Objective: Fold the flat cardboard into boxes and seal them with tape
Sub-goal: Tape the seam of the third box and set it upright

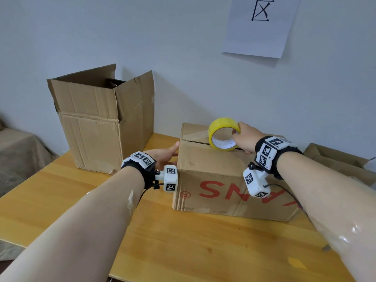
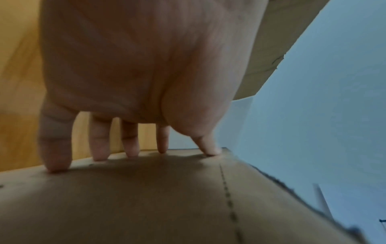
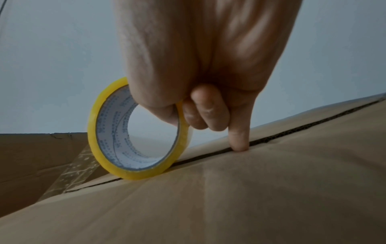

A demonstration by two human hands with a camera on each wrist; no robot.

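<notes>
The near side of the closed cardboard box (image 1: 223,180) bore large red letters, upside down from the head view; "ANS" could be read, with an ® mark in a circle beside the S. A white sheet of paper (image 1: 258,27) on the wall carried one hand-drawn black character, 区. Printing inside the tape roll (image 3: 117,132) was too small to read.

Both forearms reach forward toward twelve o'clock. The left hand (image 1: 162,154) is spread, its straight fingers (image 2: 100,145) and thumb pressing cardboard. The right hand (image 1: 245,137) curls round a tape roll (image 1: 223,133), apparently with one finger pointing straight down.
</notes>
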